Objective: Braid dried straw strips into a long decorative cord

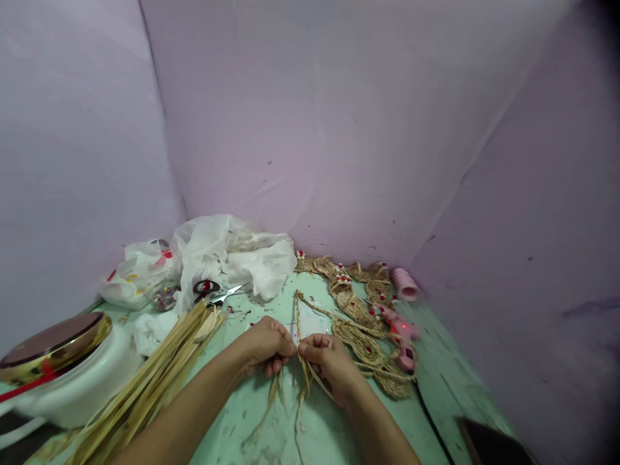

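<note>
Both hands are at the near end of a thin plaited cord [298,316] of tan dried plant fibre, in the middle of the table. My left hand [269,347] is closed in a pinch on a fibre strand, its tail hanging below the fingers. Close beside it, my right hand [329,363] pinches the plait where it parts into loose strands [304,387]. Fingertips hide part of the crossing. The finished cord bends at the top and runs right toward a coil of braided cord [358,342].
Dried leaf strips [159,371] lie left, beside a white container [92,387]. Behind are scissors [227,295] and white plastic bags [227,252]. On the right are beaded braided pieces [351,300], a pink glue gun [403,336] with a black cable, and a pink spool [405,285].
</note>
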Demonstrator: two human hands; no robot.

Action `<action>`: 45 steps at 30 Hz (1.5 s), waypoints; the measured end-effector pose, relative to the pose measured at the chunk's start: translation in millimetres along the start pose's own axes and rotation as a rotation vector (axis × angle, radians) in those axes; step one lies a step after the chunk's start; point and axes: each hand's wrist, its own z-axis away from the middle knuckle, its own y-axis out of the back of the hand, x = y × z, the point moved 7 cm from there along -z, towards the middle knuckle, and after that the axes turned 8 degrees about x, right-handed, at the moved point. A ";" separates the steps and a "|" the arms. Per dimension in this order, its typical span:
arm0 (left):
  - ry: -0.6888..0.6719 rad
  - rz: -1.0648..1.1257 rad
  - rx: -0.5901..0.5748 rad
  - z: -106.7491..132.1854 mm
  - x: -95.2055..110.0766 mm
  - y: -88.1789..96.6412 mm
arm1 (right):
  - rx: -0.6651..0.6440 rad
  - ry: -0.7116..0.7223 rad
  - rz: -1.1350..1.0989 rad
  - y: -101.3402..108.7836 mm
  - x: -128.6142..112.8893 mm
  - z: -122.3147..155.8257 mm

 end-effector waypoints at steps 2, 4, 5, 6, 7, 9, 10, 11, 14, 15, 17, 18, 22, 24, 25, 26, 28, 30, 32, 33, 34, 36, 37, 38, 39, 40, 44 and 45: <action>0.012 -0.036 0.048 -1.6 -1.8 1.9 | 0.026 0.051 0.014 1.3 2.2 -3.7; 0.020 -0.065 0.098 -1.5 -2.5 3.4 | 0.057 0.110 0.069 3.6 4.1 -7.5; 0.022 -0.077 0.116 -0.8 -2.5 3.7 | 0.076 0.142 0.115 5.2 4.3 -9.0; 0.021 -0.085 0.124 0.2 -2.2 3.5 | 0.096 0.175 0.176 6.8 3.9 -9.9; 0.017 -0.087 0.122 1.2 -1.7 2.7 | 0.117 0.211 0.246 8.2 2.7 -10.2; 0.006 -0.071 0.101 2.9 -1.1 0.5 | 0.155 0.281 0.385 10.2 -1.1 -9.1; -0.002 -0.058 0.089 3.3 -1.1 -0.6 | 0.168 0.310 0.446 10.3 -3.0 -8.1; -0.004 -0.047 0.083 3.4 -1.8 -1.3 | 0.175 0.333 0.496 9.7 -4.5 -7.1; -0.004 -0.025 0.115 2.1 -5.3 -0.5 | 0.179 0.369 0.607 6.9 -7.1 -4.0; -0.006 -0.015 0.127 1.4 -6.3 -0.5 | 0.180 0.374 0.639 6.0 -8.2 -2.8; -0.020 0.010 0.144 -0.2 -7.5 -1.4 | 0.181 0.383 0.706 4.5 -11.6 0.7; -0.032 0.016 0.152 -1.4 -7.9 -2.0 | 0.185 0.389 0.747 3.8 -14.2 3.3; -0.126 -0.043 0.226 -8.9 -10.3 -2.2 | 0.300 0.378 1.011 3.8 -27.6 19.2; -0.155 -0.095 0.268 -13.4 -13.5 -2.2 | 0.388 0.366 1.152 3.1 -34.4 29.1; -0.159 -0.115 0.286 -15.0 -15.0 -2.3 | 0.419 0.362 1.207 1.7 -37.0 33.6; -0.162 -0.131 0.301 -15.8 -15.7 -2.3 | 0.435 0.360 1.249 -0.4 -38.8 37.3; -0.144 -0.131 0.328 -14.5 -15.3 -1.5 | 0.429 0.356 1.295 -5.5 -39.4 42.0; -0.078 -0.093 0.318 -9.8 -14.3 -0.8 | 0.402 0.353 1.288 -10.5 -37.4 43.6; -0.008 -0.060 0.262 -3.5 -12.7 -0.9 | 0.366 0.369 1.242 -16.2 -34.4 43.6; 0.008 -0.055 0.223 -0.6 -11.3 -1.1 | 0.351 0.375 1.215 -18.7 -32.8 43.4; 0.006 -0.055 0.186 1.7 -9.4 -1.1 | 0.336 0.383 1.190 -21.1 -31.3 43.2; -0.019 -0.045 0.146 3.8 -7.0 1.0 | 0.295 0.400 1.140 -24.4 -29.5 42.9; -0.029 -0.029 0.141 3.6 -7.1 2.8 | 0.265 0.404 1.117 -24.7 -29.0 42.5; -0.037 -0.008 0.138 2.9 -7.8 4.3 | 0.215 0.400 1.094 -24.1 -28.5 41.6; -0.043 0.011 0.134 1.9 -8.7 5.7 | 0.157 0.390 1.062 -22.0 -28.3 40.3; -0.048 0.023 0.123 0.9 -9.7 6.5 | 0.105 0.375 1.018 -17.7 -28.7 38.5; -0.052 0.017 0.049 -0.5 -10.6 6.8 | 0.141 0.360 0.700 16.8 -41.5 26.5; -0.048 0.013 0.040 -0.3 -10.1 7.1 | 0.177 0.342 0.612 24.3 -42.7 22.8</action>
